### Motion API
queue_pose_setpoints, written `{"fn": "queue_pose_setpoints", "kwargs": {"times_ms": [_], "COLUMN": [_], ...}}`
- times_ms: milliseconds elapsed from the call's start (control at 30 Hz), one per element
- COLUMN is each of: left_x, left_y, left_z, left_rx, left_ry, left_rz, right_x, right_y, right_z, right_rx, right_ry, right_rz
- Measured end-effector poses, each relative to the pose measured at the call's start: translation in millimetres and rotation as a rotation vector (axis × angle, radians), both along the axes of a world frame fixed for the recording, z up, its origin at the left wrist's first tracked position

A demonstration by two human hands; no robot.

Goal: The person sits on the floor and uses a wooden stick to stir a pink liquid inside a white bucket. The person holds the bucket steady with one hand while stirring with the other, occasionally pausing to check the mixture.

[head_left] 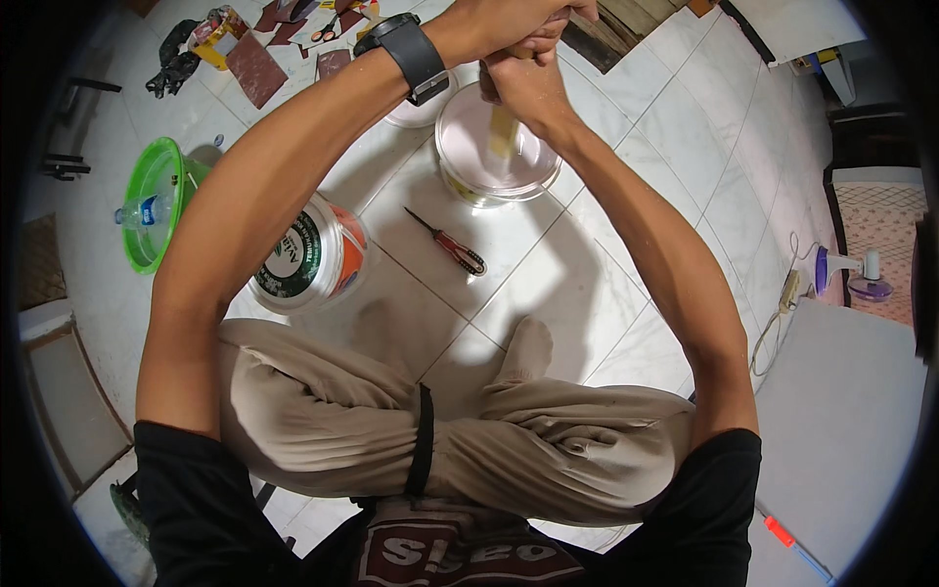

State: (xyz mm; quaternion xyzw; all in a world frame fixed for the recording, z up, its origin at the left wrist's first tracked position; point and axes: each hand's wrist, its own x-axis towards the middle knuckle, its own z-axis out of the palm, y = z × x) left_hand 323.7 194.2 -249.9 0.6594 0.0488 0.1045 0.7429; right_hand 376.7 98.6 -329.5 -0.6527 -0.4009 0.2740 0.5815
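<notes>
On white floor tiles [548, 284]; screwdriver [446, 242]

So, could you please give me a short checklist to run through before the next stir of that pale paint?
1. Both hands on the stick: left hand and right hand grip the wooden stick together: ok.
2. Stick end inside the paint bucket: ok.
3. Bucket flat on the tiled floor: ok.
4. Screwdriver apart from the bucket: ok.
5. Closed paint tub lies tipped near the left knee: not ok.
6. Paint depth: cannot tell.
</notes>
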Motion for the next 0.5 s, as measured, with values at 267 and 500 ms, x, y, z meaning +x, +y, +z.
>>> {"fn": "queue_pose_setpoints", "kwargs": {"times_ms": [267,500], "left_x": [-4,3], "left_y": [-28,-7], "left_z": [6,-2], "left_rx": [0.41,0.008], "left_ry": [-0.459,-0.075], "left_rz": [0.365,-0.043], "right_x": [11,6], "right_y": [27,-7], "right_z": [-30,2], "right_rx": [0.25,-0.016], "right_ry": [-0.55,-0.127], "right_rz": [-0.396,-0.063]}}
